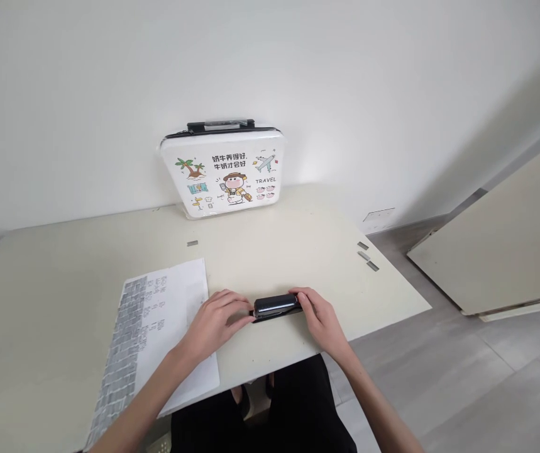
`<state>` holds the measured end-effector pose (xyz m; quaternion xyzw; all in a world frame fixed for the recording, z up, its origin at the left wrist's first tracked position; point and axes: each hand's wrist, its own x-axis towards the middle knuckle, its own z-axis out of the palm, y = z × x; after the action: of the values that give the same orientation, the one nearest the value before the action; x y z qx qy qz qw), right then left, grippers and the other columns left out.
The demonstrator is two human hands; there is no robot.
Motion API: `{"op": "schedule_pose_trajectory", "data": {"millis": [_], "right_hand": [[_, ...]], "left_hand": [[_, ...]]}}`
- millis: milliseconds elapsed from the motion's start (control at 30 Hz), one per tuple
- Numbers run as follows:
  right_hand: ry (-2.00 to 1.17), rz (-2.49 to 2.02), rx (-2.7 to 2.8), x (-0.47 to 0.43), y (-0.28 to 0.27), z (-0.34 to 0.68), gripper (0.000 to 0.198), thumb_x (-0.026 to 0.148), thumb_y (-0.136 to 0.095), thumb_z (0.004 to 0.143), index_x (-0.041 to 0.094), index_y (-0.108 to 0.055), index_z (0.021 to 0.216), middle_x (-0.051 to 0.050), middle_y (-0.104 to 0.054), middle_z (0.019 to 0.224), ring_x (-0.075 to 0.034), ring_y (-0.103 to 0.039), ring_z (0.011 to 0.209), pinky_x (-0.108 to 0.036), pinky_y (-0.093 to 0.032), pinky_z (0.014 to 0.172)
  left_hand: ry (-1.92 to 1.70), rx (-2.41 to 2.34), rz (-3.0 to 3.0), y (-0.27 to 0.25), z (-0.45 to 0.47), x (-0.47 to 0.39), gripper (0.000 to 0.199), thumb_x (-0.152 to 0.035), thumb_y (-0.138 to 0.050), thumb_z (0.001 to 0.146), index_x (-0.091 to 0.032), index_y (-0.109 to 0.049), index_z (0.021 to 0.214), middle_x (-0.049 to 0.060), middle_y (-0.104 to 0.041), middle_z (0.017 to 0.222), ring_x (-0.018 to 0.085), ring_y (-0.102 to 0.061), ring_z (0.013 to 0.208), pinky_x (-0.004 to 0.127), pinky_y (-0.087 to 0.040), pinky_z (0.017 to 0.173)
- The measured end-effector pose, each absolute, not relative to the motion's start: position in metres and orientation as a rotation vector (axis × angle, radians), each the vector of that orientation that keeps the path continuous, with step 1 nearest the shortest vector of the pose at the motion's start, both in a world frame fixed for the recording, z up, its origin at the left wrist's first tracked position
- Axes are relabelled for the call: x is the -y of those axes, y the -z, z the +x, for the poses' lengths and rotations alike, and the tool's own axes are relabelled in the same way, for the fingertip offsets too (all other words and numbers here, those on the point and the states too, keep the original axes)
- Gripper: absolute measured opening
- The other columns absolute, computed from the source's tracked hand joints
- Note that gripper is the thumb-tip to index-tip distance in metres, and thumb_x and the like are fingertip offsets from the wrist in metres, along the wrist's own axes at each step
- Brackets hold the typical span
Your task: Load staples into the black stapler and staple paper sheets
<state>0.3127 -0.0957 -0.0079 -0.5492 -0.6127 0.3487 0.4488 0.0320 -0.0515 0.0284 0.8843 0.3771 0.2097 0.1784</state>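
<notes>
Stapler, black, lies between both hands in the head view, low over the table; whether its base touches the top, I cannot tell. Left hand pinches its left end between thumb and fingers; right hand grips its right end, thumb on the upper part. Left of the stapler, just beyond that hand's fingers, a sheet lies flat beneath the left forearm. One staple strip rests beyond the stapler to the left; three more strips lie well apart from it, farther off to the right. Behind it, a white case stands against the wall. As for progress, the stapler is in hand, but the handling looks unfinished, since both hands are on it. The four loose strips lie outside it; whether it holds staples is hidden. Staples in the sheet cannot be made out.
</notes>
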Motion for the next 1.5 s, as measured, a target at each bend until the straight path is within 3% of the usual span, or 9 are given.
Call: {"op": "schedule_pose_trajectory", "data": {"millis": [233,667,1500], "right_hand": [[-0.929,-1.369,1.435,0.098,0.005,0.311,0.043,0.05,-0.035,0.111,0.025,-0.068,0.125,-0.01,-0.073,0.129,-0.025,-0.068,0.119,-0.041,-0.052,0.104],[-0.862,-1.328,1.457,0.094,0.008,0.312,0.036,0.046,-0.041,0.11,0.024,-0.067,0.121,-0.009,-0.075,0.122,-0.022,-0.071,0.106,-0.035,-0.054,0.095],[-0.919,-1.376,1.445,0.097,0.006,0.312,0.043,0.051,-0.038,0.11,0.024,-0.069,0.122,-0.009,-0.074,0.124,-0.025,-0.069,0.113,-0.038,-0.054,0.1]], "left_hand": [[-0.645,-1.102,2.478,-0.024,0.04,0.056,0.021,-0.043,-0.065,0.103,-0.026,-0.074,0.11,0.003,-0.077,0.112,0.024,-0.07,0.104,0.042,-0.057,0.093],[-0.695,-1.147,2.467,-0.021,0.047,0.056,0.02,-0.042,-0.063,0.103,-0.025,-0.073,0.105,0.002,-0.077,0.106,0.024,-0.07,0.099,0.038,-0.057,0.085],[-0.727,-1.139,2.46,-0.028,0.016,0.063,0.021,-0.042,-0.062,0.104,-0.026,-0.075,0.107,0.003,-0.077,0.105,0.021,-0.071,0.096,0.038,-0.06,0.086]]}}
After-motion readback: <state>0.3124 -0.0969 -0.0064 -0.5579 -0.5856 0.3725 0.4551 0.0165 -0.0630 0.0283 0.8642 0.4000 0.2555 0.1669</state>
